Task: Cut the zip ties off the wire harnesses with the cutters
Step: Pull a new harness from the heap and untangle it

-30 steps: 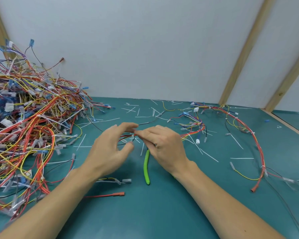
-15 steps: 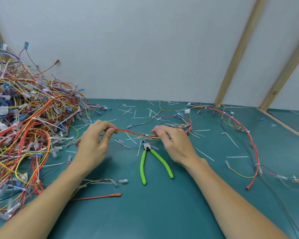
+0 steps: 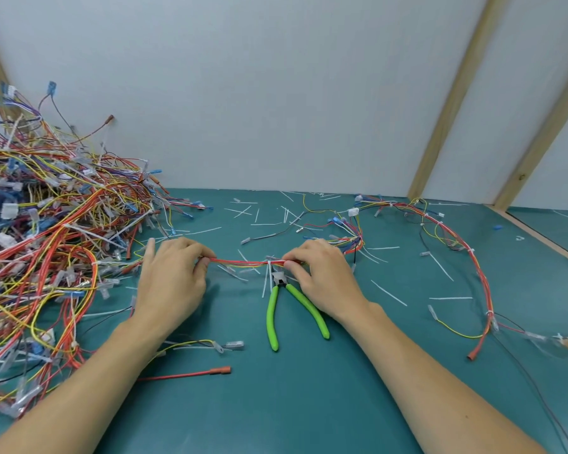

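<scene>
Zip tie: a white zip tie (image 3: 269,264) wraps the stretched bundle, its tail hanging down just above the cutter head, close to the right fingertips.
Harness: the wire harness (image 3: 246,262) is a thin run of red and yellow wires held taut between the two hands, low over the green mat (image 3: 309,404).
Left hand: the left hand (image 3: 173,283) pinches the left end of that run, fingers curled onto the wires.
Right hand: the right hand (image 3: 322,276) pinches the wires just right of the tie, thumb and fingertips closed on them.
Cutters: the green-handled cutters (image 3: 284,309) lie on the mat under the bundle, handles spread, held by neither hand.
Risk, letting go: freeing the right hand for the cutters probably slackens the run, and the tie may slip out of reach.
Risk, nicking: the tie sits tight on thin wires, so blades slid under it could bite insulation.
Risk, fingers: they sit very near the cut point.
Surroundings: a big tangled pile (image 3: 46,240) lies to the left, and cut tie scraps (image 3: 387,293) litter the mat and could be mistaken for live ties.
</scene>
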`<state>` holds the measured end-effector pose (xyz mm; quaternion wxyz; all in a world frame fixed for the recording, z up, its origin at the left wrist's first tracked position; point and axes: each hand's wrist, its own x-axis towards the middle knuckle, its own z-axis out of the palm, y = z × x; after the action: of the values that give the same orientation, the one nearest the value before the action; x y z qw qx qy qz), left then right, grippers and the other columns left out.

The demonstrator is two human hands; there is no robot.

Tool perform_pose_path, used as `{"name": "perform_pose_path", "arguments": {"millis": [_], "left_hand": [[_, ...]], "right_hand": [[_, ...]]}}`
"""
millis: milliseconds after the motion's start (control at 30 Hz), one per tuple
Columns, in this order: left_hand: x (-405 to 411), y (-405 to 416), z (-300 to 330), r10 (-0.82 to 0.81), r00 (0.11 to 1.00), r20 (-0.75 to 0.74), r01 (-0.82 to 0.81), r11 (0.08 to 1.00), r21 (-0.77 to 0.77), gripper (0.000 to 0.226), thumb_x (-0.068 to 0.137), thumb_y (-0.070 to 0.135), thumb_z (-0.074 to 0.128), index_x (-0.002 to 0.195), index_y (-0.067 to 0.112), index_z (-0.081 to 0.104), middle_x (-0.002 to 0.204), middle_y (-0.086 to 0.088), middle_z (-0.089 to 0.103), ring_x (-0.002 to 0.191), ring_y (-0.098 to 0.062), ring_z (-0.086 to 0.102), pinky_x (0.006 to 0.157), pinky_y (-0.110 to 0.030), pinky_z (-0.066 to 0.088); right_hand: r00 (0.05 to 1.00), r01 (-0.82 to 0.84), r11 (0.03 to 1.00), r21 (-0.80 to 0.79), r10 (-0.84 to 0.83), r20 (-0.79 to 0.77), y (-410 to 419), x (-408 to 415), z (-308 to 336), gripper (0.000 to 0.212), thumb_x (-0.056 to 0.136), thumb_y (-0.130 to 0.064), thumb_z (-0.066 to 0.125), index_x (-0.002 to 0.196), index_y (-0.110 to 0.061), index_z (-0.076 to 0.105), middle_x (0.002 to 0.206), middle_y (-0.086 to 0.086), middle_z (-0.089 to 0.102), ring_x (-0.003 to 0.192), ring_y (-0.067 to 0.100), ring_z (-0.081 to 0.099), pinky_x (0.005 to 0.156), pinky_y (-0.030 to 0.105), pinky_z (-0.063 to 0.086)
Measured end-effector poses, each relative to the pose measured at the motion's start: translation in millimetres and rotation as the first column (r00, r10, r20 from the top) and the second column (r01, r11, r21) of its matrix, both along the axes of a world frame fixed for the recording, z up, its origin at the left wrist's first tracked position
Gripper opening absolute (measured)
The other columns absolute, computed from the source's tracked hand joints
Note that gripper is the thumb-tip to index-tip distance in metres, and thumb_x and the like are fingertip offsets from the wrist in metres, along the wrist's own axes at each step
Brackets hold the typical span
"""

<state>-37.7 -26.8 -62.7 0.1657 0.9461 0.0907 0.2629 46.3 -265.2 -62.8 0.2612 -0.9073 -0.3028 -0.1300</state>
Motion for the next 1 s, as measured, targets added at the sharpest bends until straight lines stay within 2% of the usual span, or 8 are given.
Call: {"name": "perform_pose_path", "arguments": {"millis": [67, 167, 267, 333, 433, 600, 833, 1000], "left_hand": [[-1, -4, 3, -0.036, 0.999, 0.019, 0.036, 0.999, 0.013, 0.028, 0.089, 0.002, 0.060, 0.104, 0.021, 0.075, 0.106, 0.003, 0.071, 0.112, -0.024, 0.060, 0.122, -0.048, 0.015], [-3, -9, 7, -0.143, 0.989, 0.036, 0.144, 0.989, -0.020, 0.037, 0.084, -0.007, 0.055, 0.106, 0.016, 0.075, 0.107, 0.002, 0.073, 0.109, -0.024, 0.063, 0.121, -0.046, 0.025], [-6, -16, 8, -0.223, 0.970, 0.100, 0.235, 0.964, -0.125, 0.026, 0.096, 0.005, 0.056, 0.110, 0.019, 0.073, 0.110, 0.005, 0.072, 0.109, -0.020, 0.062, 0.106, -0.041, 0.043], [-7, -20, 7, -0.277, 0.955, 0.109, 0.291, 0.944, -0.152, 0.019, 0.100, 0.019, 0.057, 0.111, 0.024, 0.071, 0.109, 0.012, 0.071, 0.107, -0.014, 0.063, 0.095, -0.034, 0.047], [-7, -22, 4, -0.309, 0.950, 0.054, 0.314, 0.933, -0.175, 0.014, 0.096, 0.035, 0.063, 0.108, 0.031, 0.070, 0.101, 0.020, 0.071, 0.099, -0.005, 0.066, 0.087, -0.035, 0.052], [-4, -15, 3, -0.294, 0.954, 0.063, 0.301, 0.934, -0.193, 0.010, 0.091, 0.029, 0.073, 0.100, 0.032, 0.077, 0.083, 0.011, 0.070, 0.081, -0.012, 0.066, 0.076, -0.038, 0.053], [1, -11, -3, -0.306, 0.944, 0.121, 0.326, 0.921, -0.211, 0.010, 0.097, 0.021, 0.065, 0.089, 0.026, 0.069, 0.082, 0.006, 0.063, 0.079, -0.019, 0.059, 0.076, -0.044, 0.048], [4, -8, -6, -0.246, 0.965, 0.089, 0.261, 0.928, -0.264, 0.010, 0.095, 0.014, 0.067, 0.091, 0.021, 0.072, 0.083, 0.001, 0.063, 0.083, -0.024, 0.058, 0.076, -0.041, 0.047]], "right_hand": [[0.999, -0.014, 1.000, 0.008, 0.013, 0.047, 2, -2, 2, 0.018, 0.103, -0.026, 0.061, 0.108, -0.022, 0.078, 0.096, -0.001, 0.067, 0.098, 0.022, 0.059, 0.093, 0.037, 0.039], [0.994, -0.018, 1.000, 0.019, 0.015, 0.107, 7, -9, 4, 0.018, 0.103, -0.025, 0.062, 0.108, -0.021, 0.078, 0.097, -0.003, 0.065, 0.087, 0.025, 0.061, 0.078, 0.032, 0.037], [0.985, -0.010, 1.000, 0.005, 0.009, 0.170, 12, -15, 5, 0.017, 0.103, -0.027, 0.062, 0.106, -0.022, 0.078, 0.097, -0.004, 0.064, 0.081, 0.025, 0.059, 0.068, 0.030, 0.030], [0.978, -0.023, 1.000, -0.002, 0.023, 0.207, 13, -17, 6, 0.017, 0.102, -0.027, 0.062, 0.104, -0.022, 0.078, 0.096, -0.003, 0.064, 0.079, 0.024, 0.058, 0.067, 0.031, 0.029], [0.964, -0.076, 0.997, 0.001, 0.073, 0.254, 14, -21, 7, 0.014, 0.101, -0.023, 0.065, 0.101, -0.019, 0.079, 0.094, 0.000, 0.065, 0.079, 0.025, 0.059, 0.069, 0.037, 0.042], [0.938, -0.128, 0.991, 0.045, 0.106, 0.330, 19, -25, 7, 0.011, 0.099, -0.020, 0.068, 0.100, -0.017, 0.079, 0.093, 0.000, 0.067, 0.080, 0.024, 0.062, 0.068, 0.041, 0.049], [0.986, -0.079, 0.975, 0.206, 0.046, 0.161, 12, -19, 9, 0.019, 0.102, -0.027, 0.060, 0.116, -0.021, 0.073, 0.104, -0.009, 0.072, 0.096, 0.010, 0.066, 0.087, 0.036, 0.051], [0.987, 0.083, 0.996, 0.043, -0.088, 0.132, 2, -11, 11, 0.020, 0.098, -0.017, 0.055, 0.100, -0.021, 0.074, 0.098, -0.009, 0.076, 0.093, 0.015, 0.066, 0.106, 0.037, 0.037]]}}
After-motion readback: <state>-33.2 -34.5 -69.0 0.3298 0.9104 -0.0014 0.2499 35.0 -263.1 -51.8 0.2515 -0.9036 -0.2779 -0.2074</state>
